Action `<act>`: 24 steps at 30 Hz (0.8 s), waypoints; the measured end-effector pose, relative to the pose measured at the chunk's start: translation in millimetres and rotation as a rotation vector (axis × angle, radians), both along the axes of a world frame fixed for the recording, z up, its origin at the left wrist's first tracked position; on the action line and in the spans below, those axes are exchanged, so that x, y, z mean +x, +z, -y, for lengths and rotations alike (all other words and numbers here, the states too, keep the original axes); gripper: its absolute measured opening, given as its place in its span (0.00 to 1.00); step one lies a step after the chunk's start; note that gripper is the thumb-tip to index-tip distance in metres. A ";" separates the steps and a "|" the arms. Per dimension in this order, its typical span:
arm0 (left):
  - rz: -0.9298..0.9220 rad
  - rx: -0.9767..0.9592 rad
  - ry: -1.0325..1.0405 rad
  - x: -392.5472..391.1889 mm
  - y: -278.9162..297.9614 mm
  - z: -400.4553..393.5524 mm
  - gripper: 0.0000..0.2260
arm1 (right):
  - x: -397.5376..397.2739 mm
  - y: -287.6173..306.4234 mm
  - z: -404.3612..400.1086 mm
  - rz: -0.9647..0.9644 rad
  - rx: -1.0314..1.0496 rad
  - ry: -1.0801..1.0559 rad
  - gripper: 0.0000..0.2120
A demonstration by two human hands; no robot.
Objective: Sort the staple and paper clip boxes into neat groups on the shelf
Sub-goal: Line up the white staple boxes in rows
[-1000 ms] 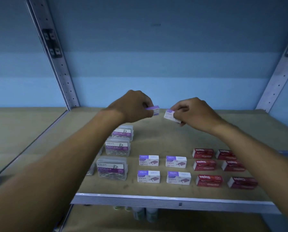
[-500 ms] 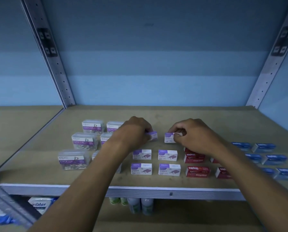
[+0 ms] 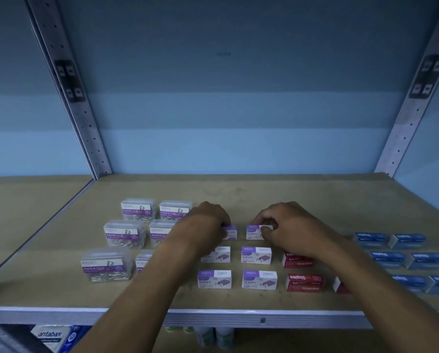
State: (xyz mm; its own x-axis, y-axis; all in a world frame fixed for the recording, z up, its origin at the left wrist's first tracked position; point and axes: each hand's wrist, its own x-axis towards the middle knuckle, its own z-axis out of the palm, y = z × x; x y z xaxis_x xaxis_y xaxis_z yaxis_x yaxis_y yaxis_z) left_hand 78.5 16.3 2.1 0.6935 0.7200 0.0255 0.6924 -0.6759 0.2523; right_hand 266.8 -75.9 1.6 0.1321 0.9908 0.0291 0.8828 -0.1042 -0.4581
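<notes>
My left hand (image 3: 208, 224) grips a white-and-purple staple box (image 3: 230, 232) standing on the shelf board (image 3: 238, 194). My right hand (image 3: 287, 226) pinches a second white-and-purple staple box (image 3: 254, 232) just to its right. Both boxes sit behind two rows of matching staple boxes (image 3: 256, 255). Clear paper clip boxes (image 3: 124, 233) are grouped at the left, some hidden by my left forearm. Red staple boxes (image 3: 305, 282) lie to the right, partly under my right forearm, and blue staple boxes (image 3: 407, 241) lie further right.
Perforated metal uprights (image 3: 85, 118) stand at the back left and back right (image 3: 404, 123) against a blue wall. The shelf's metal front edge (image 3: 264, 319) runs below the boxes. Under it sit a white packet (image 3: 50, 336) and some bottles (image 3: 213, 336).
Both hands came down from mid-air to the shelf, each with a white-and-purple staple box, and the boxes now stand behind the matching rows. The view shifted, bringing the blue boxes into sight.
</notes>
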 end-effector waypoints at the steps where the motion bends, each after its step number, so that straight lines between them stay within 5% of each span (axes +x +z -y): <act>1: 0.006 -0.006 -0.001 -0.8 -0.5 0.2 0.11 | 0.7 0.0 0.6 -0.009 -0.001 0.006 0.10; 19: 0.169 0.072 -0.092 -1.1 1.0 -6.4 0.16 | 6.8 -1.1 2.8 -0.064 0.033 0.010 0.09; 24: -0.038 0.064 -0.203 -3.2 3.1 -11.5 0.22 | 9.1 -3.2 1.4 -0.044 0.033 0.002 0.09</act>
State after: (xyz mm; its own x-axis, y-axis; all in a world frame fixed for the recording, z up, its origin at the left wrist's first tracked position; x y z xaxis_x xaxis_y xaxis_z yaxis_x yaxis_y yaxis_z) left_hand 75.2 27.9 5.3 0.8258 0.5628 0.0373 0.5483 -0.8165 0.1806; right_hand 275.9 -77.3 -1.6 0.1315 0.9897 0.0558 0.8619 -0.0864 -0.4996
